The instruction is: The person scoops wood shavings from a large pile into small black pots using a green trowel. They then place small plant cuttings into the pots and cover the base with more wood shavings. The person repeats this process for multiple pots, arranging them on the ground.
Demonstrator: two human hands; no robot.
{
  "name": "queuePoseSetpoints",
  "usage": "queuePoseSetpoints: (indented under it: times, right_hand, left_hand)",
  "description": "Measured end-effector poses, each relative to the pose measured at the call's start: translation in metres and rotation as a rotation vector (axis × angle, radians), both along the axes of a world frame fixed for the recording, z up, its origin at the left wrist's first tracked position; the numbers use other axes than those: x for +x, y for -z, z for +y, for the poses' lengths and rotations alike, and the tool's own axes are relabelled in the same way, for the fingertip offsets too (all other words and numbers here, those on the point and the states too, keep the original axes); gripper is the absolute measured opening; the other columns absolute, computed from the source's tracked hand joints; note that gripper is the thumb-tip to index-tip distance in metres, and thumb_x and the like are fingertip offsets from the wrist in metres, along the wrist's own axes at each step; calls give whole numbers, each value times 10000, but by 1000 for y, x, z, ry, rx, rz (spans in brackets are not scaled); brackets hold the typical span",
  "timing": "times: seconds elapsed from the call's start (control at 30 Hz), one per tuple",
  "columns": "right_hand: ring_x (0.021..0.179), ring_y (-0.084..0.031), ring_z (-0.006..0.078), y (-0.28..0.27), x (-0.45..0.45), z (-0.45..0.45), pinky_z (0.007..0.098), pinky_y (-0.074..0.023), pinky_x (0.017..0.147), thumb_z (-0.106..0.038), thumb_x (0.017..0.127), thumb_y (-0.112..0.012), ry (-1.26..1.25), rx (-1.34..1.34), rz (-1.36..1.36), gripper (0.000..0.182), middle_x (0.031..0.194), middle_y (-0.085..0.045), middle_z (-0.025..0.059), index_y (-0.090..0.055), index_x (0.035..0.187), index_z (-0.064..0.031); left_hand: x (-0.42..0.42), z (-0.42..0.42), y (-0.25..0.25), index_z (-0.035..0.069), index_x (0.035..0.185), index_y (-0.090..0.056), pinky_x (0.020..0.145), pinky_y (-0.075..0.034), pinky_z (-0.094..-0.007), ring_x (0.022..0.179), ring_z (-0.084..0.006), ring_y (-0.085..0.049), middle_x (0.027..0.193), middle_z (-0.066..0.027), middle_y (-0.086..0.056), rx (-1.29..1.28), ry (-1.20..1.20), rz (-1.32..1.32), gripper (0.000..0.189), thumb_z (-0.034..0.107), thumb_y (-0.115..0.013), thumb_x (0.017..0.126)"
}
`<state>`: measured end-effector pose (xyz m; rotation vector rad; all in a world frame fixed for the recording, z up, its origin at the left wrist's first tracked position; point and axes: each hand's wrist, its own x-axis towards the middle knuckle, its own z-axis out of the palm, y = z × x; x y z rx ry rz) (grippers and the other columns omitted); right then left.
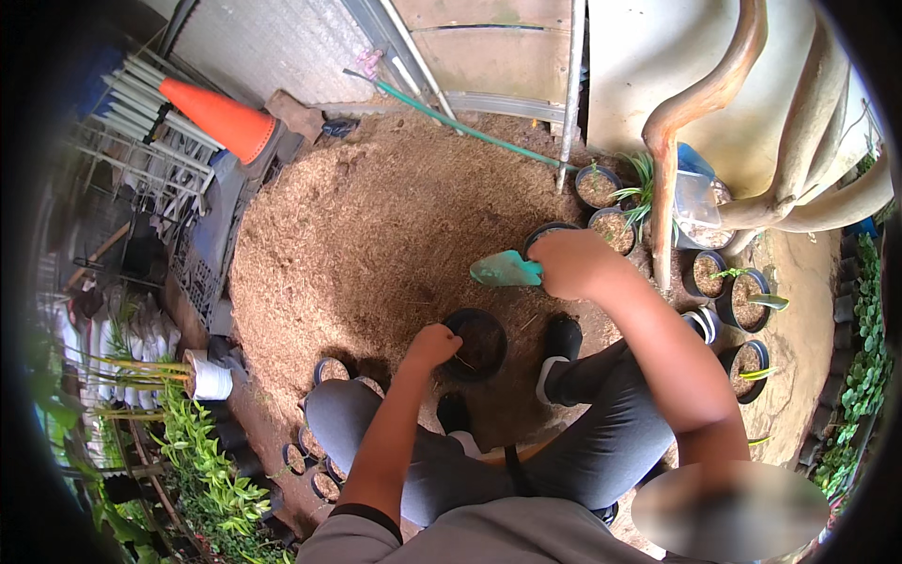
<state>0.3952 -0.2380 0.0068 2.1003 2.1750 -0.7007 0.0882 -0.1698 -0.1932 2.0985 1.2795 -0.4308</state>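
My right hand (572, 264) grips the handle of a green hand trowel (506, 269), its blade pointing left over the ground. Partly hidden behind that hand is a black pot (539, 234). My left hand (431, 346) is at the left rim of a black plastic pot (499, 328) standing between my feet. Its fingers are pinched together over the pot, at the end of a thin pale stem (465, 364). Dark material lies inside the pot. A wide heap of brown, chaff-like potting material (352, 233) spreads in front and to the left.
Small filled pots (331, 370) stand near my left knee; several potted plants (748, 302) stand at right. A bent wooden trunk (662, 141) rises beside them. A green pole (465, 130) slants across the heap's far side. An orange cone (218, 120) lies at the upper left.
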Motion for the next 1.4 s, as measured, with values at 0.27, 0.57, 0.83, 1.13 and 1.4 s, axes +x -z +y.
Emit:
queuePoseSetpoints:
  times: [0.27, 0.57, 0.83, 1.13, 1.4]
  right_hand:
    - [974, -686, 350, -14, -3, 10, 449, -550, 800, -83, 743, -622, -5, -60, 1, 262, 966, -716, 155, -716, 988, -89]
    - [1038, -647, 388, -1, -16, 20, 466, -523, 860, -116, 759, -616, -16, 42, 126, 274, 1027, -694, 196, -703, 1014, -59]
    - [993, -661, 363, -15, -14, 34, 446, -510, 875, -236, 861, -669, 66, 225, 390, 292, 1004, -690, 207, -694, 1082, -46]
    - [473, -547, 118, -14, -20, 55, 285, -469, 469, -285, 985, -611, 451, 177, 660, 310, 605, -540, 14, -616, 1136, -14]
    - [497, -610, 227, 129, -52, 137, 369, -482, 473, -314, 911, -641, 280, -214, 202, 395, 604, -606, 127, -681, 1012, 65]
  left_hand:
    - [-4, -90, -3, 73, 1119, -711, 786, -549, -390, 911, -224, -697, 1044, -140, -729, -888, -287, -34, 462, 488, -601, 947]
    - [-51, -86, 121, -49, 1346, -456, 785, -544, -489, 912, -325, -684, 1042, -234, -680, -630, -1227, -367, 572, 357, -540, 951]
    - [-50, 17, 26, -83, 1199, -603, 989, -471, -479, 1138, -422, -612, 1171, -301, -644, 67, -535, -121, 464, 227, -484, 874]
    - [-67, 82, -222, 31, 1251, -612, 955, -484, -474, 1041, -394, -650, 1076, -233, -689, 381, -395, -188, 377, 245, -451, 986]
    - [-129, 117, -220, 44, 1143, -634, 780, -535, -502, 838, -405, -684, 861, -218, -703, 785, -581, -246, 288, 201, -460, 976]
